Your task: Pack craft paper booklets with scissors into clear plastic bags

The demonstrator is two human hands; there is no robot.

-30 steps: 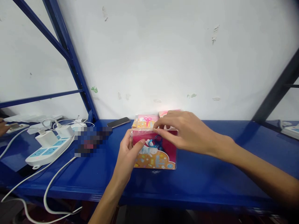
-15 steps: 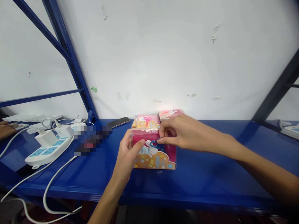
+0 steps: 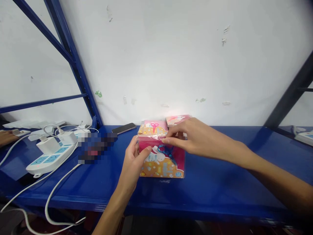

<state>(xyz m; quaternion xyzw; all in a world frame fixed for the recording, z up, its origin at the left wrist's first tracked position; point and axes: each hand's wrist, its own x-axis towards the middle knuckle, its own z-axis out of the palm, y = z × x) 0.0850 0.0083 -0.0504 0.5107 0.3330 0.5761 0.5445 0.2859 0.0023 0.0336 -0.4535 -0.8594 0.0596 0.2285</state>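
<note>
The pink toy packet (image 3: 168, 166) lies on the blue metal shelf (image 3: 220, 192). I think it is light and stiff, but its clear wrap (image 3: 151, 138) may slip, so I would hold its edges. The left hand (image 3: 132, 163) clamps its side, and the right hand (image 3: 193, 137) pinches its top edge. I cannot see what is under the fingers, and another packet (image 3: 177, 119) behind is partly hidden.

Nothing legible on the pink packet (image 3: 179, 160)

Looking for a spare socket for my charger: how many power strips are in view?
3: one on the blue metal shelf left of the phone, one at far left beside another person's hand, one at the right edge. More may be hidden.
</note>
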